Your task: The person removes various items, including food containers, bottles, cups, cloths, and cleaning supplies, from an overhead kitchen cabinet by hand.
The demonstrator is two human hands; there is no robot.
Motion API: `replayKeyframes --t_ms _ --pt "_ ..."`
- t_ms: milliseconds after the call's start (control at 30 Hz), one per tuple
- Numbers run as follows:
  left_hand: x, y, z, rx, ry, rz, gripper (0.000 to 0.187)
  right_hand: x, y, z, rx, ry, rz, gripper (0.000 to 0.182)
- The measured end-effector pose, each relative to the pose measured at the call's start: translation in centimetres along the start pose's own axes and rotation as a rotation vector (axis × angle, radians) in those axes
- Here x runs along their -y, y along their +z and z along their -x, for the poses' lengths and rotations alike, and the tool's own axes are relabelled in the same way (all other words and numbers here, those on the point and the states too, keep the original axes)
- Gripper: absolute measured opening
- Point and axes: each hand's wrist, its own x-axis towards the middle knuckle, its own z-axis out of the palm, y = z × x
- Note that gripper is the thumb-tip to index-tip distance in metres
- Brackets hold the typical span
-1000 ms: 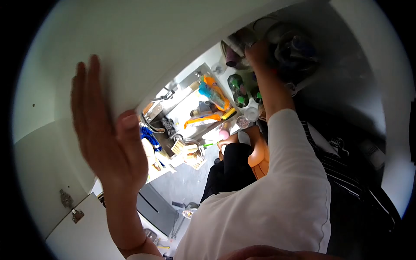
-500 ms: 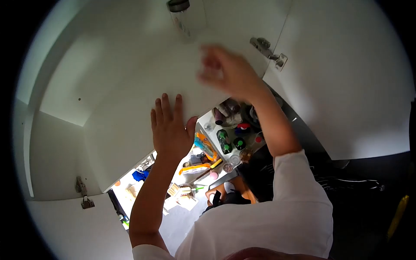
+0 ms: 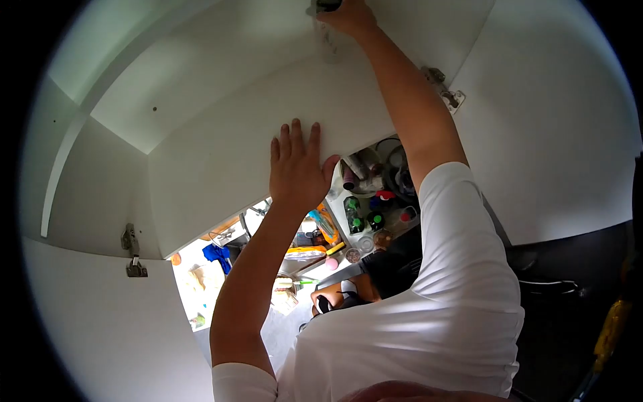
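Note:
My left hand (image 3: 299, 169) lies flat on the white cabinet bottom (image 3: 221, 154) near its front edge, fingers spread and holding nothing. At the top of the view my right hand (image 3: 351, 18) reaches deep into the cabinet. Its fingers curl round the dark lid of a clear jar (image 3: 326, 45). The jar stands upright at the back of the cabinet, its top partly covered by my hand and cut off by the frame edge.
Open cabinet doors hang on the right (image 3: 556, 134) and left (image 3: 100, 315), with metal hinges (image 3: 453, 100) at the sides. Below, a counter holds several dark bottles with green caps (image 3: 376, 220), an orange packet (image 3: 326, 224) and a blue cloth (image 3: 217, 256).
My right hand has moved up and inward from mid-air to the jar and taken hold of its lid. My left hand stays flat on the cabinet bottom. The view has shifted.

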Motion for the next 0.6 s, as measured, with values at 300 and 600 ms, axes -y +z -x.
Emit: replayKeyframes --t_ms 300,600 --pt "0.0 0.3 0.2 0.018 0.010 -0.083 0.068 -1.1 -4.3 2.9 0.173 -0.069 -0.120 0.077" --pt "-0.2 0.4 -0.1 0.028 -0.005 -0.113 0.069 -6.1 -10.0 23.4 -0.022 -0.013 -1.009 0.062"
